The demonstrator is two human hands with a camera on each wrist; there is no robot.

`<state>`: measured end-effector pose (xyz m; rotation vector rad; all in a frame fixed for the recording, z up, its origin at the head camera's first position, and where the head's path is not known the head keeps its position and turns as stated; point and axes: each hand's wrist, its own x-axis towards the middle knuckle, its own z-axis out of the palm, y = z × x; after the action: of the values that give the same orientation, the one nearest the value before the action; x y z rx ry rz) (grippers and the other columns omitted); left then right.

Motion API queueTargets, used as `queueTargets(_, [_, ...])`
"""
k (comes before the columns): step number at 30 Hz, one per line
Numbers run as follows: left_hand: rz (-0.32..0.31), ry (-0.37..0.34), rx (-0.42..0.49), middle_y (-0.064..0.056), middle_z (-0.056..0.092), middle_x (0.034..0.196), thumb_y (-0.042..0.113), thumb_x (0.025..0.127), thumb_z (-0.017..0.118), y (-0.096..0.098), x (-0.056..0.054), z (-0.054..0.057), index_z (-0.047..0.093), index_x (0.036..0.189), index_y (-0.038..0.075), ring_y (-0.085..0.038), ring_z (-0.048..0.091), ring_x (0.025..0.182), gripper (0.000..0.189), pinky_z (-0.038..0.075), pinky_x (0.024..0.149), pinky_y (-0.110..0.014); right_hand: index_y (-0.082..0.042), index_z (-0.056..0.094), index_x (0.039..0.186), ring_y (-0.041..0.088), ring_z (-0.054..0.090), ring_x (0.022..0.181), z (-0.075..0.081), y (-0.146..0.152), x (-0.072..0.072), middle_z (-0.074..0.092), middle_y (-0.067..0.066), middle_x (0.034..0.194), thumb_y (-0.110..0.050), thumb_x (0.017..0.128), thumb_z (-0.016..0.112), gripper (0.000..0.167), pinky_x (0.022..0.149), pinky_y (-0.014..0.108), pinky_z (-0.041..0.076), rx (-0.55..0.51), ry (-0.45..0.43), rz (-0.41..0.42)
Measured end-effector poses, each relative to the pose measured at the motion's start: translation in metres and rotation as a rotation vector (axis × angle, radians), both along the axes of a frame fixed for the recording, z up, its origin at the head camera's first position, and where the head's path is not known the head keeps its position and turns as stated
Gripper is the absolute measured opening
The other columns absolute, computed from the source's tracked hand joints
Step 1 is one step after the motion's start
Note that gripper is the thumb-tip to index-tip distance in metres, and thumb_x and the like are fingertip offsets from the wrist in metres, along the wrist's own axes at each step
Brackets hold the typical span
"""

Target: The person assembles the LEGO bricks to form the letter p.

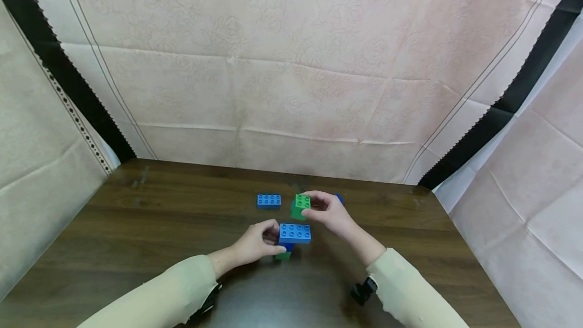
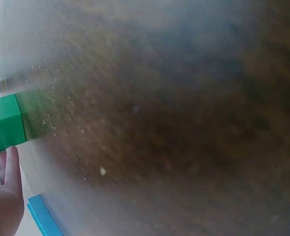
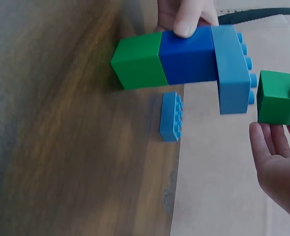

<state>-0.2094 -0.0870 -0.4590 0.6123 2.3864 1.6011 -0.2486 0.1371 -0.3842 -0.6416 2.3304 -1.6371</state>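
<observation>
My left hand (image 1: 257, 242) grips a small upright stack by its side. The stack has a green block (image 3: 140, 61) at the bottom, a dark blue block (image 3: 188, 56) in the middle and a longer light blue brick (image 1: 295, 233) on top, overhanging to one side. Between the thumb and fingers of my right hand (image 1: 329, 211) is a separate green block (image 3: 277, 97). That block is held just beyond the stack's studded top, with a small gap between them. Only the green bottom block and some fingers show at the edge of the left wrist view.
Another light blue brick (image 1: 268, 201) lies on the brown wooden table (image 1: 182, 216), toward its far edge. Part of a dark blue piece (image 1: 339, 198) shows behind my right hand, mostly hidden. A pale patterned cloth (image 1: 282, 90) hangs behind the table.
</observation>
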Motion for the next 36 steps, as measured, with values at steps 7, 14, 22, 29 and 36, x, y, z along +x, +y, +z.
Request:
queueTargets(7, [-0.003, 0.003, -0.002, -0.008, 0.063, 0.101, 0.023, 0.082, 0.073, 0.000, 0.000, -0.001, 0.053, 0.100, 0.008, -0.018, 0.060, 0.094, 0.031, 0.055, 0.083, -0.032, -0.002, 0.056, 0.122, 0.023, 0.062, 0.095, 0.000, -0.005, 0.008, 0.062, 0.020, 0.112, -0.017, 0.087, 0.066, 0.039, 0.080, 0.024, 0.054, -0.001, 0.017, 0.083])
queueTargets(14, [-0.003, 0.010, 0.002, -0.008, 0.063, 0.100, 0.022, 0.082, 0.073, 0.000, 0.000, -0.001, 0.053, 0.099, 0.007, -0.017, 0.060, 0.093, 0.030, 0.055, 0.082, -0.032, 0.001, 0.055, 0.123, 0.018, 0.061, 0.092, 0.002, -0.009, 0.015, 0.061, 0.021, 0.113, -0.017, 0.086, 0.067, 0.042, 0.080, 0.023, 0.054, -0.009, -0.003, 0.121])
queueTargets(22, [-0.002, 0.007, 0.007, -0.007, 0.063, 0.099, 0.020, 0.082, 0.073, 0.000, 0.000, -0.001, 0.053, 0.098, 0.007, -0.018, 0.060, 0.094, 0.029, 0.056, 0.081, -0.030, -0.001, 0.056, 0.121, 0.021, 0.061, 0.093, -0.001, -0.009, 0.017, 0.062, 0.020, 0.112, -0.014, 0.087, 0.066, 0.039, 0.080, 0.022, 0.053, 0.008, -0.004, 0.127])
queueTargets(29, [-0.005, 0.007, 0.009, -0.008, 0.062, 0.099, 0.020, 0.081, 0.073, 0.000, 0.000, 0.000, 0.054, 0.099, 0.007, -0.017, 0.060, 0.094, 0.029, 0.055, 0.082, -0.032, -0.001, 0.056, 0.120, 0.022, 0.060, 0.092, -0.005, -0.010, 0.018, 0.062, 0.020, 0.110, -0.013, 0.087, 0.066, 0.037, 0.079, 0.022, 0.053, 0.014, 0.009, 0.149])
queueTargets(36, [-0.009, 0.005, 0.019, -0.008, 0.062, 0.099, 0.021, 0.081, 0.073, -0.001, -0.001, -0.001, 0.053, 0.099, 0.007, -0.018, 0.061, 0.094, 0.030, 0.056, 0.082, -0.031, -0.002, 0.057, 0.120, 0.022, 0.060, 0.092, -0.007, -0.010, 0.018, 0.062, 0.019, 0.109, -0.014, 0.087, 0.066, 0.036, 0.079, 0.022, 0.053, 0.023, 0.044, 0.166])
